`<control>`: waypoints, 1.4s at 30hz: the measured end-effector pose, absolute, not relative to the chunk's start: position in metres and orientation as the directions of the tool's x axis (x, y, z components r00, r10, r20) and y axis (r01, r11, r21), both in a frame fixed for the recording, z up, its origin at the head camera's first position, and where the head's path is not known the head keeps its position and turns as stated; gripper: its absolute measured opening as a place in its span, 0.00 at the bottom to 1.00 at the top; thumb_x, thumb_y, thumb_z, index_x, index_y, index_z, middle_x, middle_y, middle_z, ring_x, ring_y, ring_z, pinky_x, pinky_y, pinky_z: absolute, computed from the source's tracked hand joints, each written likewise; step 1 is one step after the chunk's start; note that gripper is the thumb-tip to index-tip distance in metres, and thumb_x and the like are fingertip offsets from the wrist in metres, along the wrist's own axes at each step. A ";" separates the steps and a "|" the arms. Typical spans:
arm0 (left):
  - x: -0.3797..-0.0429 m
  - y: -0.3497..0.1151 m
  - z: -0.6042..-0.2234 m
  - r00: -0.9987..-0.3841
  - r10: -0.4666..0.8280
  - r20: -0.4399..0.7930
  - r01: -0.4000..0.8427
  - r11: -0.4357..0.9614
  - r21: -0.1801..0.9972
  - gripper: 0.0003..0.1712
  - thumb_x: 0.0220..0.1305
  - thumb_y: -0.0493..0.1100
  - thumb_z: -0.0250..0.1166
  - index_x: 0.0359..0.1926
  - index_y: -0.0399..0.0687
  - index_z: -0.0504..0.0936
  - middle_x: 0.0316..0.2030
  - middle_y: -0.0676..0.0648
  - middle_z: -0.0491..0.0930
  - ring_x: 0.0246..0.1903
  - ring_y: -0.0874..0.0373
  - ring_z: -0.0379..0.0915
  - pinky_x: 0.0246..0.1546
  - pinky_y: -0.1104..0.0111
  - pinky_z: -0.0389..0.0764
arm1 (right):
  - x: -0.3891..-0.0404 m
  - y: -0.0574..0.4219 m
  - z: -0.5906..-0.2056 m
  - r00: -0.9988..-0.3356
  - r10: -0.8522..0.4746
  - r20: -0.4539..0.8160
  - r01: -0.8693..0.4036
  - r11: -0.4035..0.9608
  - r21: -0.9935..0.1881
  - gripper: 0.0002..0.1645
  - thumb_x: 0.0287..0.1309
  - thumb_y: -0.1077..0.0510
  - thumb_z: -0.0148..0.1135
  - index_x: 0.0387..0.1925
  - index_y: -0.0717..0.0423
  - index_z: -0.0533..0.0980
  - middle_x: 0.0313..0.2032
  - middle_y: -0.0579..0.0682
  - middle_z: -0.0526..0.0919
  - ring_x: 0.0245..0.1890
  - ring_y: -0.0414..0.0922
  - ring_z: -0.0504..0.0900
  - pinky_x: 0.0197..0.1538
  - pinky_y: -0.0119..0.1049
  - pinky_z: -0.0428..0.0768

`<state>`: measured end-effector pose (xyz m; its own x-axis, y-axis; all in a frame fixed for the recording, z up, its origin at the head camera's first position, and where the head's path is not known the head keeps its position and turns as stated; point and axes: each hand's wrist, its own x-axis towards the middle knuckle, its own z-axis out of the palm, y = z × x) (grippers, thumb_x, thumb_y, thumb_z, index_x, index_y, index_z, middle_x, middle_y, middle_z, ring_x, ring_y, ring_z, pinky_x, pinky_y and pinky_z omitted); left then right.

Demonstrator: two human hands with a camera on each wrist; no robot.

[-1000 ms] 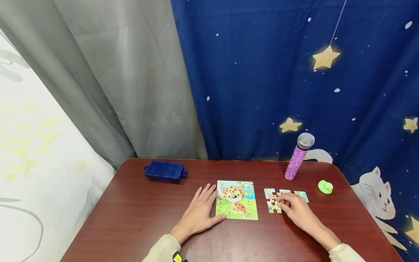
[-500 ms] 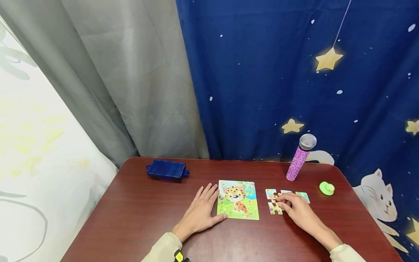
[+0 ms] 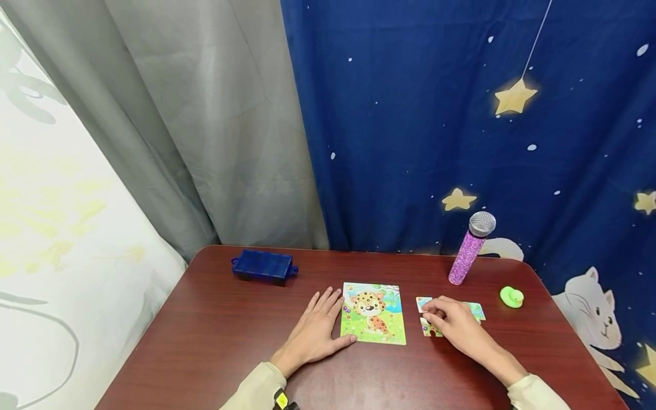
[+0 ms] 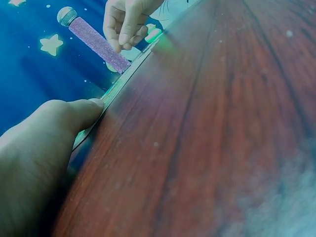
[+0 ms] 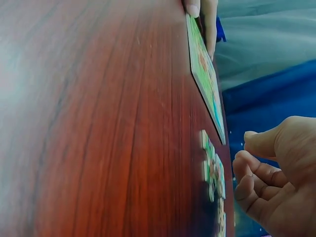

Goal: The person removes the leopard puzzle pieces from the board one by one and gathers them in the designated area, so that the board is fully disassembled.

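— What does the right hand (image 3: 453,323) have?
— Its curled fingers hover over loose puzzle pieces (image 3: 427,327) right of the puzzle board (image 3: 373,313); whether they grip one, I cannot tell.
— And the left hand (image 3: 314,333)?
— Flat, steadying the board's edge; best kept pressed there.

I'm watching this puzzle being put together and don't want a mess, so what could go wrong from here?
1. The right hand covers the loose puzzle pieces; a sweep could scatter them across the table.
2. The puzzle board is steadied only at its edge by the left hand, so it may slide.
3. The upright glitter microphone stands just behind and could tip.
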<state>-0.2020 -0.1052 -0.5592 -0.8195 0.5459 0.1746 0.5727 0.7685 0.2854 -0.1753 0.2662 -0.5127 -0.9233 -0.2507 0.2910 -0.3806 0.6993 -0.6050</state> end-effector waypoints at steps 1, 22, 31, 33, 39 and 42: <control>-0.202 -0.105 -0.559 -0.820 0.546 0.174 0.572 0.769 0.286 0.58 0.72 0.80 0.57 0.84 0.42 0.68 0.85 0.42 0.60 0.87 0.44 0.47 0.85 0.43 0.48 | -0.175 0.264 -0.513 -0.923 -0.260 0.283 -0.382 0.697 -0.606 0.05 0.67 0.67 0.75 0.42 0.55 0.90 0.32 0.38 0.82 0.29 0.31 0.77 0.32 0.30 0.79; -0.204 -0.108 -0.567 -0.806 0.552 0.216 0.593 0.749 0.297 0.59 0.72 0.82 0.57 0.83 0.41 0.69 0.84 0.41 0.62 0.86 0.43 0.50 0.84 0.42 0.49 | -0.190 0.222 -0.518 -0.872 -0.400 0.281 -0.481 0.601 -0.639 0.07 0.68 0.68 0.74 0.45 0.59 0.88 0.40 0.50 0.89 0.33 0.33 0.79 0.37 0.31 0.81; -0.205 -0.107 -0.567 -0.803 0.554 0.219 0.596 0.747 0.296 0.58 0.72 0.81 0.57 0.83 0.41 0.69 0.84 0.41 0.62 0.86 0.43 0.50 0.84 0.42 0.49 | -0.196 0.203 -0.519 -0.863 -0.428 0.268 -0.491 0.586 -0.644 0.10 0.69 0.68 0.73 0.50 0.62 0.88 0.40 0.46 0.86 0.34 0.32 0.79 0.38 0.31 0.83; -0.205 -0.107 -0.566 -0.804 0.553 0.218 0.595 0.748 0.295 0.58 0.72 0.81 0.57 0.83 0.41 0.69 0.84 0.41 0.62 0.86 0.43 0.50 0.84 0.42 0.49 | -0.197 0.199 -0.519 -0.863 -0.433 0.260 -0.488 0.583 -0.650 0.11 0.69 0.68 0.73 0.51 0.62 0.88 0.40 0.45 0.86 0.35 0.32 0.80 0.39 0.31 0.83; -0.205 -0.107 -0.565 -0.807 0.551 0.213 0.591 0.749 0.300 0.58 0.71 0.81 0.59 0.83 0.41 0.70 0.84 0.41 0.62 0.86 0.43 0.50 0.84 0.42 0.49 | -0.202 0.190 -0.523 -0.856 -0.438 0.276 -0.503 0.575 -0.645 0.10 0.67 0.68 0.75 0.49 0.63 0.87 0.37 0.44 0.85 0.35 0.33 0.81 0.39 0.31 0.84; -0.204 -0.106 -0.564 -0.810 0.550 0.203 0.586 0.751 0.304 0.58 0.71 0.81 0.59 0.83 0.41 0.70 0.84 0.42 0.62 0.86 0.44 0.50 0.84 0.42 0.49 | -0.205 0.187 -0.524 -0.859 -0.435 0.269 -0.495 0.573 -0.653 0.11 0.66 0.67 0.76 0.49 0.63 0.87 0.37 0.45 0.85 0.35 0.33 0.81 0.39 0.31 0.85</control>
